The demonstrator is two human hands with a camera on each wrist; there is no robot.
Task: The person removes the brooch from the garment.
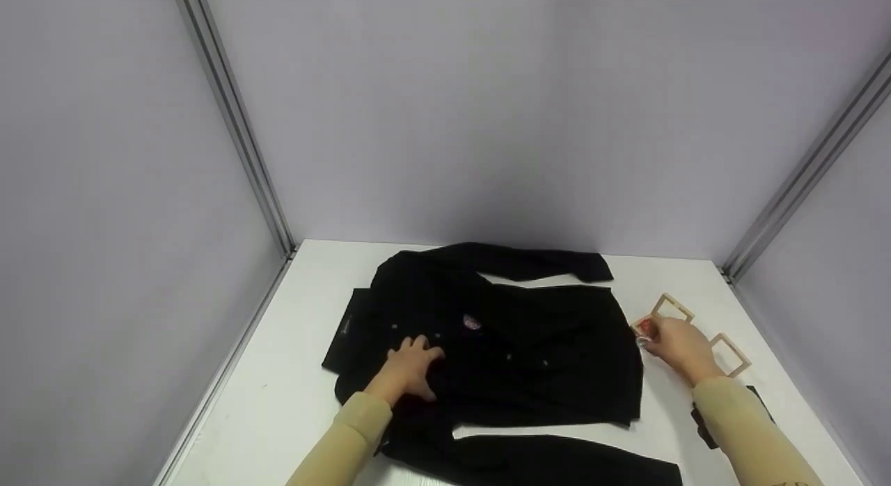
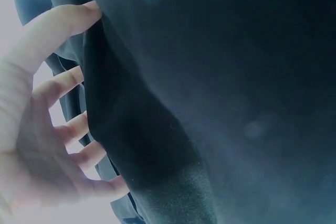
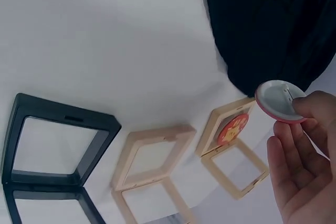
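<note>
A black jacket [image 1: 557, 326] lies spread across the white table, sleeves toward the right. A small round badge [image 1: 472, 322] is on its front. My left hand [image 1: 411, 367] rests on the jacket with fingers spread; in the left wrist view, the thumb and fingertips touch the dark cloth [image 2: 136, 129]. At the table's right, my right hand [image 3: 310, 166] pinches a round pin badge [image 3: 275, 100] between thumb and fingers, its white back and metal pin facing the camera. Beyond it, a red and yellow badge [image 3: 233, 128] sits in an opened light wooden frame [image 3: 207, 127].
A second opened light frame [image 3: 128, 156] and an opened black frame [image 3: 13, 140] stand on the table's right side. In the head view my right forearm partly covers the black frame [image 1: 704, 427]. Grey panels [image 1: 487, 124] enclose the table at the back and sides.
</note>
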